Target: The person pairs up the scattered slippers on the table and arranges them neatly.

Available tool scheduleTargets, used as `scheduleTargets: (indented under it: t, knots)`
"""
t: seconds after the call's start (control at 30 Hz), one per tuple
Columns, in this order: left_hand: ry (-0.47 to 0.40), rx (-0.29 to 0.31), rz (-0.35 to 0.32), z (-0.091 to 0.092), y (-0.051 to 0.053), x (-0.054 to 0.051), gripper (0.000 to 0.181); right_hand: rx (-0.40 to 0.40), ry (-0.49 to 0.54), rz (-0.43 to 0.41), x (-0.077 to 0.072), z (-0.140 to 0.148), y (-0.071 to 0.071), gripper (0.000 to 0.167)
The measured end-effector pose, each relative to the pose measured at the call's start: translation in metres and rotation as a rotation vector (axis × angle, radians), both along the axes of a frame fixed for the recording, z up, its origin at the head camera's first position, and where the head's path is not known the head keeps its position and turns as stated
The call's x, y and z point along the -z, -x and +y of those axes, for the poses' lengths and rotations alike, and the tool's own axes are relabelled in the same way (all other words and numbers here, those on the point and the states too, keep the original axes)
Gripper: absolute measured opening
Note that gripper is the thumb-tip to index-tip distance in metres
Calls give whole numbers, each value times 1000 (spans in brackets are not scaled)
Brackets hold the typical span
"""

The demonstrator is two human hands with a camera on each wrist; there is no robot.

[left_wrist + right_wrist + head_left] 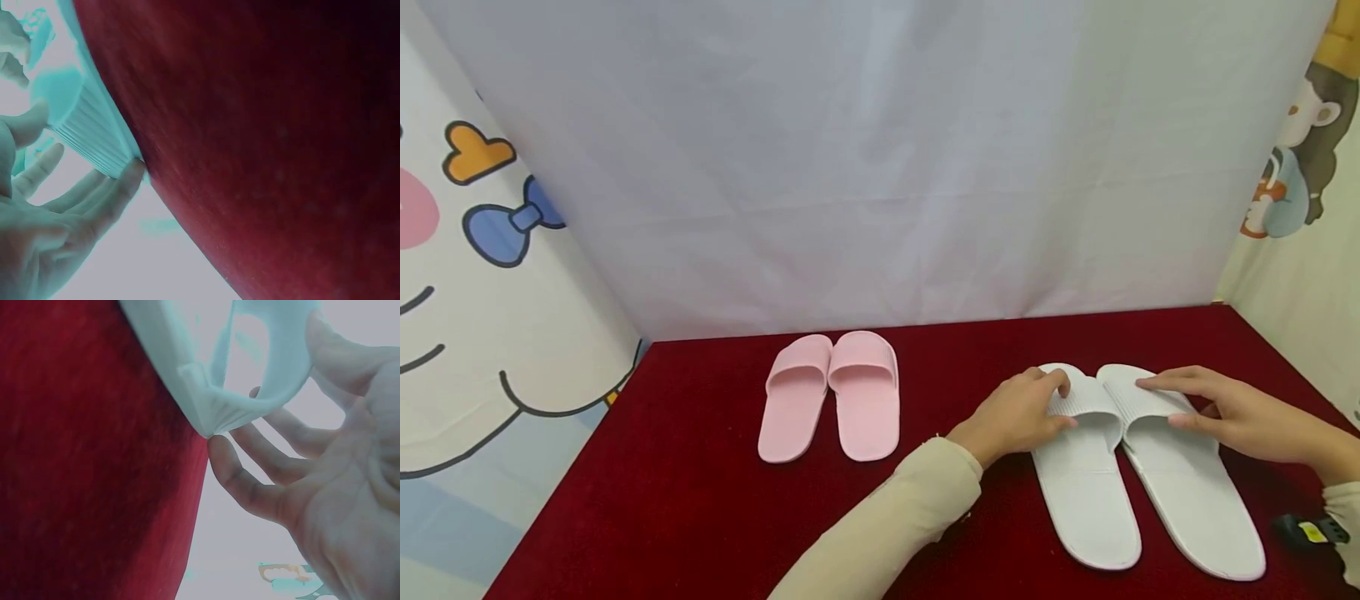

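Note:
Two white slippers lie side by side on the red cloth, toes away from me, straps nearly touching. My left hand [1018,412] holds the left white slipper [1086,508] at its ribbed strap, the thumb by the strap's opening and the fingers toward the toe. In the left wrist view its fingertips [134,169] touch the strap's outer side. My right hand [1247,417] holds the right white slipper [1206,508] across its strap. The right wrist view shows that thumb [325,347] on the strap's rim and fingers at its lower outer edge.
A pair of pink slippers, the left one [790,421] and the right one [868,425], lies left of the white ones near the cloth's back edge. The red-covered table [662,500] meets a white curtain [910,167] behind. Printed cartoon sheets hang on both sides.

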State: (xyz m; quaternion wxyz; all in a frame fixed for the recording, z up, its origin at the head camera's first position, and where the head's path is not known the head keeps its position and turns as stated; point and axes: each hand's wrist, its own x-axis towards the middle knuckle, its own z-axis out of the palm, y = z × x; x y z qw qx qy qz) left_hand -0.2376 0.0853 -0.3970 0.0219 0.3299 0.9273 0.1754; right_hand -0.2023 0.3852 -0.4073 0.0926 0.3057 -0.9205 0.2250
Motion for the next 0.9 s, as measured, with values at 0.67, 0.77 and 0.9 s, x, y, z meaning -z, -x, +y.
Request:
scheduleTargets:
  t: [0.67,0.77,0.9]
  knots:
    - [39,1,-13,-51,-26,-8,38,-95,41,-110,-12,-50,-11,45]
    - [30,1,-22,-60,-30,-9,38,-107,32,-105,-12,-58,-15,44]
    - [16,-12,-35,-72,-35,-10,37,-87,14,-112,-11,-69,-20,44]
